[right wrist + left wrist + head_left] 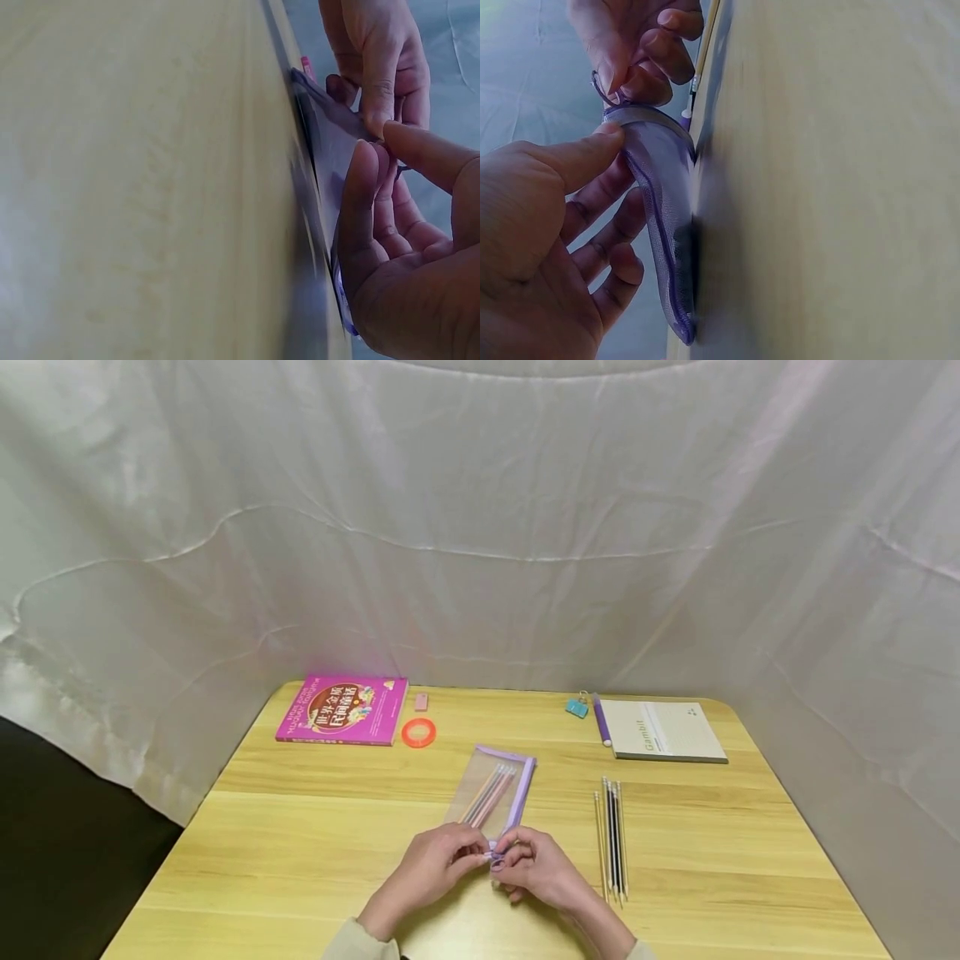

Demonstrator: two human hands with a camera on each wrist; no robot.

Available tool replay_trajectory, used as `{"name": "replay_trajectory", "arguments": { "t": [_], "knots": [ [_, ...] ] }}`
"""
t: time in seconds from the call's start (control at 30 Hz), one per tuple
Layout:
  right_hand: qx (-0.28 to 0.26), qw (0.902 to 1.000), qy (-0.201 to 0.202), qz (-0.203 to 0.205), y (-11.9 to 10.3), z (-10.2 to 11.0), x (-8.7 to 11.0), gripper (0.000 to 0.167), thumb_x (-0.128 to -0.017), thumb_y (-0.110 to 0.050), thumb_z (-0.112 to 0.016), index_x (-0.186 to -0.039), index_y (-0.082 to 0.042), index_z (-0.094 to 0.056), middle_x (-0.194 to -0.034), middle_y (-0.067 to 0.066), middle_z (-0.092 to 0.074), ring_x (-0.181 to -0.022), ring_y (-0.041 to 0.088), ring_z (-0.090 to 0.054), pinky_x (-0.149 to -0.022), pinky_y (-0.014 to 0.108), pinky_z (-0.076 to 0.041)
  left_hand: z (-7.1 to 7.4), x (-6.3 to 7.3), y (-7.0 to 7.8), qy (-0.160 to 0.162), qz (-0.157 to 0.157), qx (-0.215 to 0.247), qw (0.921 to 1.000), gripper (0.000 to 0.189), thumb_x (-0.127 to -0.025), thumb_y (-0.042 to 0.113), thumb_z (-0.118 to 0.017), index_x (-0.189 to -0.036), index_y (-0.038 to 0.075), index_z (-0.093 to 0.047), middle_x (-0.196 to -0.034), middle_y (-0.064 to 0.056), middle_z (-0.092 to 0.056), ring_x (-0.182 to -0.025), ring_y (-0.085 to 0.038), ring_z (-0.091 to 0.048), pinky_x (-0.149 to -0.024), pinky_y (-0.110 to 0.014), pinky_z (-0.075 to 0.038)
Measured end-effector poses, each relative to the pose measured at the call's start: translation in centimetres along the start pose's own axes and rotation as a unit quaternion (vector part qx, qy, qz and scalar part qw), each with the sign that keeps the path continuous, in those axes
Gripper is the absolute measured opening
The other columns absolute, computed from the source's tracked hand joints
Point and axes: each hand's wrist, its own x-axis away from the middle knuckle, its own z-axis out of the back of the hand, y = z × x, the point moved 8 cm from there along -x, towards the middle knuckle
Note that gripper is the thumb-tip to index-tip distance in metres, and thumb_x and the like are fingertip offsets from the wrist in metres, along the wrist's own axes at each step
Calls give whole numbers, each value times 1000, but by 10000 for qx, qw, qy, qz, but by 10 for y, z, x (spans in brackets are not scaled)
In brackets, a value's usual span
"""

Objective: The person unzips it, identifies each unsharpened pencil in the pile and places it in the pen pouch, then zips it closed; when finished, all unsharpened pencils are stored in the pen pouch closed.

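A see-through mesh pencil pouch with purple edging lies slanted on the table, several pencils visible inside it. At its near end my left hand pinches the purple-edged corner between thumb and forefinger. The left wrist view shows that thumb pressed on the edging, other fingers loosely bent behind the pouch. My right hand meets the left there, its thumb and forefinger pinching a small purple loop at the pouch's corner. The fingertips partly hide the spot where the loop joins the pouch.
Right of the pouch lie several loose pencils. Farther back are a notebook, a purple marker and a blue keychain. A magenta book, pink eraser and orange-red ring sit back left. Curtains surround the table.
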Motion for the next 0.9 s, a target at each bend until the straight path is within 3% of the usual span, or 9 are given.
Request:
{"name": "replay_trajectory", "arguments": {
  "t": [0.17, 0.53, 0.7, 0.9],
  "knots": [
    [-118, 9999, 30, 7, 1, 1, 0, 28, -90, -1, -75, -112, 8, -60, -87, 14, -72, -68, 19, -69, -61, 29, -63, 0, -1, -2, 3, 25, 60, 10000, 7, -98, 34, -70, -97, 27, -72, -87, 19, -63, -79, 6, -53, -71, -19, -48],
    [-166, 9999, -35, -15, 0, 4, 2, 27, -96, -9, -72, -115, 6, -60, -93, 17, -72, -70, 18, -72, -67, 34, -65, 1, -1, -3, 50, 13, 82, 10000, 7, -98, 31, -70, -99, 24, -72, -88, 19, -64, -79, 5, -53, -72, -19, -49],
    [-146, 9999, 9, 0, 1, 4, 1, 30, -90, -1, -75, -115, 6, -58, -91, 14, -72, -72, 19, -72, -69, 35, -65, 2, -2, -3, 145, -32, 62, 9999, 5, -97, 30, -71, -98, 25, -72, -87, 18, -64, -78, 5, -53, -71, -18, -48],
    [57, 9995, 296, 101, 0, 10, -1, 20, -91, 2, -72, -108, 7, -61, -91, 17, -70, -70, 17, -71, -68, 34, -65, 3, -1, -2, 167, -27, 81, 9998, 5, -96, 30, -72, -97, 25, -72, -88, 18, -64, -79, 5, -53, -71, -19, -49]
  ]
}}
